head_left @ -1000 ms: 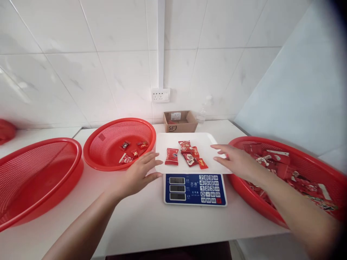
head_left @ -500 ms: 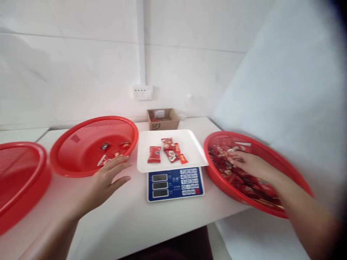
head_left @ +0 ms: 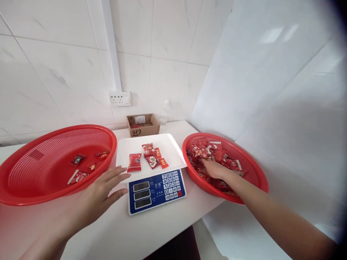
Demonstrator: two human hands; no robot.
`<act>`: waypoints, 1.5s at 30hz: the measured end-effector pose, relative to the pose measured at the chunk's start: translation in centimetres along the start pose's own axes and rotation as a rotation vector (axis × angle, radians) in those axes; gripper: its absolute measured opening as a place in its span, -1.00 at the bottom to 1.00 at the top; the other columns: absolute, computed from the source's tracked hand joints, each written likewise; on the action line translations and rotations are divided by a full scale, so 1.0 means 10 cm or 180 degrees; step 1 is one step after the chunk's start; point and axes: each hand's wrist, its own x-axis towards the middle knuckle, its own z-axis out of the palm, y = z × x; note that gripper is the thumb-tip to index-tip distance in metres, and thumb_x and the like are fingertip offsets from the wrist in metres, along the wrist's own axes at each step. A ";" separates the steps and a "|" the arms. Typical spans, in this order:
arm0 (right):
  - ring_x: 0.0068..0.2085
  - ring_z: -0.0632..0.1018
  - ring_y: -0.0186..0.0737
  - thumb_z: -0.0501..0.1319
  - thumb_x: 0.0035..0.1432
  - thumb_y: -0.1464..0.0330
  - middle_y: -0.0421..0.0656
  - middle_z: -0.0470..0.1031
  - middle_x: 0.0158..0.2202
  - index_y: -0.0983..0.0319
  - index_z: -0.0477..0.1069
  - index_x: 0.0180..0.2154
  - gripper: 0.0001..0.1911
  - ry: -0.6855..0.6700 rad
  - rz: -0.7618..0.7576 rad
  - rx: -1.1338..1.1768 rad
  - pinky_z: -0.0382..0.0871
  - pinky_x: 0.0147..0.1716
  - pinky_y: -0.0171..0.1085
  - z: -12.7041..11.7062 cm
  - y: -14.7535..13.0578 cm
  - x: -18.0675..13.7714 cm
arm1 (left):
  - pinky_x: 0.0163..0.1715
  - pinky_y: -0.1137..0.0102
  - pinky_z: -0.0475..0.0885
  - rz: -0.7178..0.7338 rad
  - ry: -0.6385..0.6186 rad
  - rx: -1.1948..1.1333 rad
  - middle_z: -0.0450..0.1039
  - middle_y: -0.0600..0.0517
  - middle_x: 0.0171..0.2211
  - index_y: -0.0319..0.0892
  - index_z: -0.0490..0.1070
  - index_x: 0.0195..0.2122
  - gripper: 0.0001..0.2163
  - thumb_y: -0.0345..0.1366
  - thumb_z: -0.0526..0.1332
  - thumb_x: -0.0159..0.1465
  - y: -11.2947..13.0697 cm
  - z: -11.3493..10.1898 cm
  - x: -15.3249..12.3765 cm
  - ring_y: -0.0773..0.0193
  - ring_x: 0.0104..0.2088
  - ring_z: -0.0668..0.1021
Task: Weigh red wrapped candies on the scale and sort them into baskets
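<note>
My right hand (head_left: 213,169) reaches into the right red basket (head_left: 253,175), its fingertips down among many red candy packets (head_left: 196,151) and partly hidden by them. Whether it grips one, I cannot tell. With fingers spread and nothing in them, my left hand (head_left: 104,189) hovers by the front left corner of the scale's white tray (head_left: 127,147). On that tray lie several red wrapped candies (head_left: 151,161), one of them apart at the left (head_left: 134,162). Below it is the scale's blue panel (head_left: 157,195) with keys and lit displays.
A left red basket (head_left: 55,144) holds a few scattered packets, one of them dark (head_left: 78,159). Behind the scale stand a small cardboard box (head_left: 143,130) and a clear bottle (head_left: 164,115). A wall socket (head_left: 120,99) is above, and a pale wall (head_left: 271,108) rises on the right.
The view has turned right, so everything sits further left and the far-left basket is out of sight. My right hand has gone deeper among the packets; my left stays spread beside the scale.
</note>
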 end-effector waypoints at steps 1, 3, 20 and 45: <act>-0.10 0.51 0.04 0.17 0.07 0.35 0.15 0.47 -0.07 0.35 0.33 -0.02 -0.59 0.0053 0.0012 0.0013 0.33 -0.17 -0.18 0.01 -0.01 0.01 | 0.07 0.11 0.32 0.0051 0.0016 -0.0002 0.28 0.04 0.16 0.08 0.32 0.09 -0.61 0.02 0.06 0.27 0.01 0.01 0.01 0.03 0.15 0.33; -0.11 0.52 -0.03 0.17 0.04 0.44 0.07 0.50 -0.10 0.31 0.38 -0.08 -0.65 0.0140 0.0034 0.0081 0.33 -0.19 -0.25 -0.01 0.01 0.02 | 0.07 0.10 0.33 0.0127 0.0069 0.0003 0.29 0.04 0.15 0.07 0.33 0.08 -0.60 0.03 0.06 0.26 0.02 0.02 0.04 0.01 0.15 0.34; -0.20 0.55 -0.15 0.19 0.05 0.31 -0.07 0.53 -0.19 0.24 0.36 -0.12 -0.68 0.0410 -0.1455 0.2596 0.41 -0.19 -0.17 -0.55 -1.58 0.26 | 0.13 0.23 0.24 0.0220 -0.0432 -0.0218 0.30 -0.09 0.13 -0.16 0.35 0.03 -0.69 -0.24 0.15 0.27 0.19 -0.02 0.64 0.10 0.17 0.28; 0.13 0.35 -0.11 0.13 -0.01 0.46 0.01 0.26 0.15 0.25 0.32 0.06 -0.48 0.0815 -0.1549 0.0979 0.25 0.09 -0.15 -0.20 -1.52 0.44 | 0.17 0.07 0.10 0.0071 -0.0726 -0.0276 0.03 -0.13 0.26 -0.05 0.12 0.22 -0.50 -0.09 0.11 0.27 0.08 0.22 0.90 -0.07 0.26 0.09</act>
